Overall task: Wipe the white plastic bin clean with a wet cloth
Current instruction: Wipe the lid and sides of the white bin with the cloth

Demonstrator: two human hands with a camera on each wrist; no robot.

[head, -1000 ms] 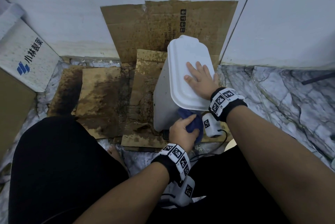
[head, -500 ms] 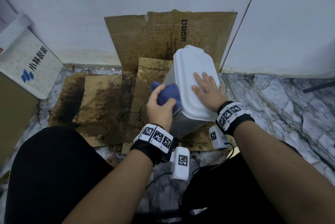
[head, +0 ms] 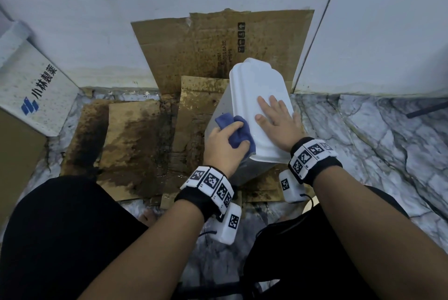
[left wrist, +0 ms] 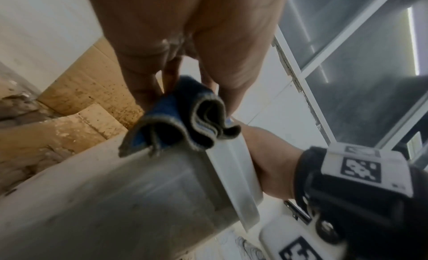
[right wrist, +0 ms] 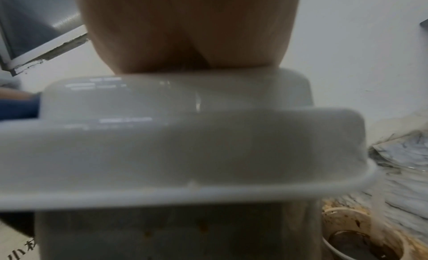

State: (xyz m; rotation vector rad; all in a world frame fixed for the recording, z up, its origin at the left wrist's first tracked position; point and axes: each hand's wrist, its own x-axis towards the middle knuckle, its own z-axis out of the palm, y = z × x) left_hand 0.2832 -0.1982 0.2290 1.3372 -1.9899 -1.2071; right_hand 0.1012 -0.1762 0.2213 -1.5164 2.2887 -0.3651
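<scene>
A white plastic bin [head: 257, 86] with its lid on leans a little on stained cardboard by the wall. My left hand [head: 221, 147] grips a bunched blue cloth [head: 238, 133] and presses it against the bin's left side just under the lid rim. The left wrist view shows the folded blue cloth [left wrist: 185, 123] held by the fingers against the grey bin wall [left wrist: 111, 200]. My right hand [head: 276, 120] lies flat, fingers straight, on the lid. In the right wrist view the palm rests on the lid [right wrist: 176, 135]; the fingers are hidden.
Flattened, dark-stained cardboard [head: 135, 137] covers the marble floor [head: 378, 144] and leans on the white wall. A white printed box [head: 31, 91] stands at the left. A dirty round bowl [right wrist: 361, 238] sits by the bin's base. My black-clad knees fill the foreground.
The left hand with the cloth went from the bin's near lower edge up the left side, then came back toward me along the lid rim. The right hand stayed flat on the lid.
</scene>
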